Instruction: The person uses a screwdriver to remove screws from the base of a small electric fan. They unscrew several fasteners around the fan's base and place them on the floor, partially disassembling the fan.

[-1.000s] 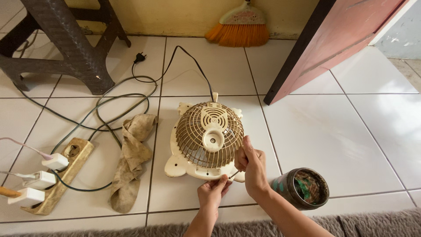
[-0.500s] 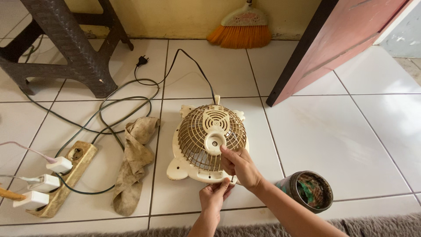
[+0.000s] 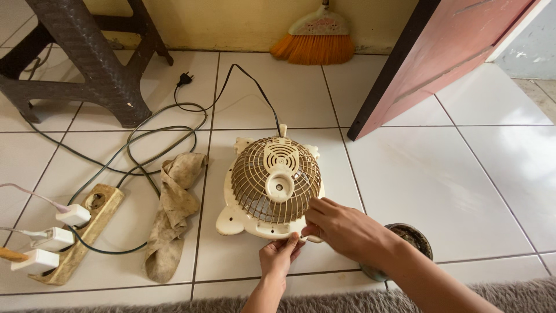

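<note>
A small cream fan (image 3: 272, 179) lies face up on the white tiled floor, its round wire grille on top. My left hand (image 3: 280, 257) touches the near edge of the fan's base with its fingertips. My right hand (image 3: 341, 228) rests on the near right edge of the fan, fingers curled against the grille rim. Whether either hand pinches a small part is hidden. The fan's black cord (image 3: 255, 93) runs away to an unplugged plug (image 3: 184, 79).
A dirty rag (image 3: 172, 208) lies left of the fan. A yellowed power strip (image 3: 78, 232) with white plugs sits at far left. Behind my right forearm stands a round tin (image 3: 414, 237). A dark stool (image 3: 87, 64), an orange broom (image 3: 315, 37) and a red door (image 3: 446, 58) stand beyond.
My right hand has come down from the grille's right side to the fan's near right edge. The left hand stays at the near edge.
</note>
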